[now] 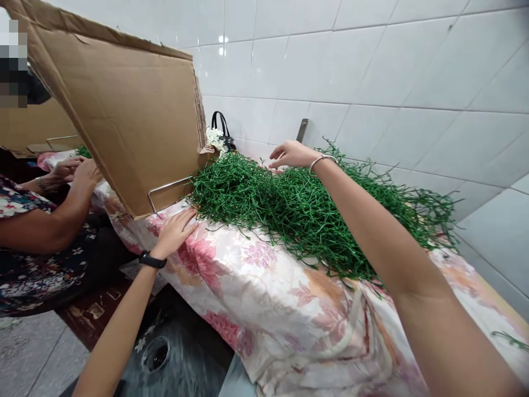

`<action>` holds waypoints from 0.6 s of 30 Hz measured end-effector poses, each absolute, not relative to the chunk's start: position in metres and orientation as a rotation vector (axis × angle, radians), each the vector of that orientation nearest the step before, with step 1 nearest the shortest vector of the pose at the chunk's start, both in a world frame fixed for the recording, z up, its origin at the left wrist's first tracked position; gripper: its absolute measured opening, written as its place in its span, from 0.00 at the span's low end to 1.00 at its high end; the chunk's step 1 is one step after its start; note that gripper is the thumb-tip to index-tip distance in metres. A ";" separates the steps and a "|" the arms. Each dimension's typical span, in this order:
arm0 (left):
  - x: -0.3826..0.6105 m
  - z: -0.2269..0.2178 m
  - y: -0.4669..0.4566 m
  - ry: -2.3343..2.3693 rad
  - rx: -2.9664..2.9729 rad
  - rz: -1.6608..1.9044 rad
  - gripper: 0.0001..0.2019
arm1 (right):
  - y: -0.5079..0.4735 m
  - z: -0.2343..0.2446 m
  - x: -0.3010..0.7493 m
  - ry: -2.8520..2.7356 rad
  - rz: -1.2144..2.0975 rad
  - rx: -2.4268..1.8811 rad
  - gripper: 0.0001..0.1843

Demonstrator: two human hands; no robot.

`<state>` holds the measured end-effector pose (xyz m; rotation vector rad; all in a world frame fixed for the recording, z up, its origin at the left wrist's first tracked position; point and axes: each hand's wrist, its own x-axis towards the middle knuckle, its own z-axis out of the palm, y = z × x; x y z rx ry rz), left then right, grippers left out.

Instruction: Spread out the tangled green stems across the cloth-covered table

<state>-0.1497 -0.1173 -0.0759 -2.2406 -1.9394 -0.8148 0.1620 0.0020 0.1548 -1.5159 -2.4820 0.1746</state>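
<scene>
Bright green, wiry plastic-looking stems, tangled into one long heap (314, 215), lie along the table draped in pink-and-orange-flowered white cloth (231, 259), beside the white tiled wall (372, 66). From where I stand, the heap seems set there so that both arms can reach it, with a strip of cloth left free along the near edge.

The right hand (292, 154) hangs over the far side of the heap, fingers loosely curved and apart from the thumb; I see nothing in its grip, though I cannot tell whether the fingertips brush any stems. The left hand (176, 231) lies palm down on the cloth at the heap's near left end, its grip slack, fingers stretched out and holding nothing that I can see, perhaps to steady the cloth or the body's lean.

Just beyond it a tall brown cardboard panel (128, 110) stands tilted, with a bent silver wire frame (171, 185) at its foot, probably to prop it as a divider from the neighbour in dark flowered clothing (41, 253). Behind the heap's left end sit white blossoms (215, 138) and a black-handled bag (226, 132). I can read no brand, label or writing anywhere, not even on the black wristband (152, 259)
</scene>
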 end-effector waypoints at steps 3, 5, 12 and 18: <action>-0.149 -0.076 -0.117 -1.942 -2.236 -0.821 0.25 | -0.004 0.156 0.157 -2.474 0.175 -1.415 0.20; -0.149 -0.076 -0.117 -1.942 -2.241 -0.823 0.26 | -0.012 0.158 0.152 -2.477 0.183 -1.318 0.18; -0.149 -0.073 -0.118 -1.964 -2.244 -0.820 0.26 | -0.056 0.151 0.112 -2.758 0.266 -0.918 0.15; -0.146 -0.069 -0.120 -2.006 -2.226 -0.845 0.28 | -0.074 0.096 0.072 -3.045 -0.344 -0.844 0.32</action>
